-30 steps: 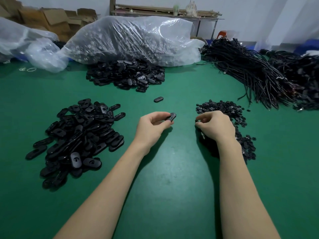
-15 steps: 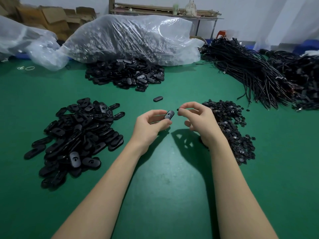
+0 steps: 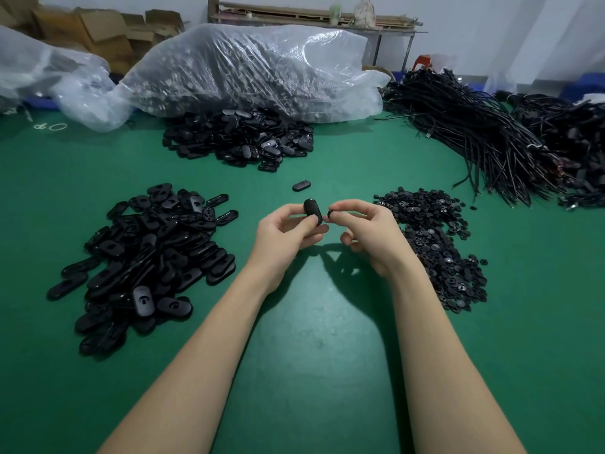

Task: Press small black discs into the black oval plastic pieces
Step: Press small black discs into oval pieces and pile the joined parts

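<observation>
1. The clear plastic bag (image 3: 248,67) of dark parts is lying at the far side of the green table mat (image 3: 311,355), and what is inside is showing only as blurred grey shapes through the film.
2. A second clear bag (image 3: 49,77) is being cut off by the left edge of the frame, and the brown cardboard boxes (image 3: 98,31) behind it are partly hidden.
3. White marks (image 3: 52,127) are sitting on the mat left of the big bag, too small to read; no label is legible anywhere.
4. The left hand (image 3: 288,237) is pinching one smooth, matte black oval plastic piece (image 3: 312,209) between thumb and fingertips, holding it upright above the mat, nearer the camera than the big bag.
5. The right hand (image 3: 370,234) is pinching a small black disc (image 3: 331,213) between thumb and forefinger, just beside the oval piece; whether the two are touching is hard to tell.
6. A heap of black oval pieces (image 3: 147,257) is lying left of the hands, some showing a keyhole-shaped opening.
7. A heap of small black discs (image 3: 438,244) is lying right of the hands, partly covered by the right wrist.
8. Another pile of oval pieces (image 3: 242,139) is spilling from the big bag's front, a single oval piece (image 3: 301,185) is lying alone before it, and bundled black cords (image 3: 474,132) are stretching to the bag's right.
</observation>
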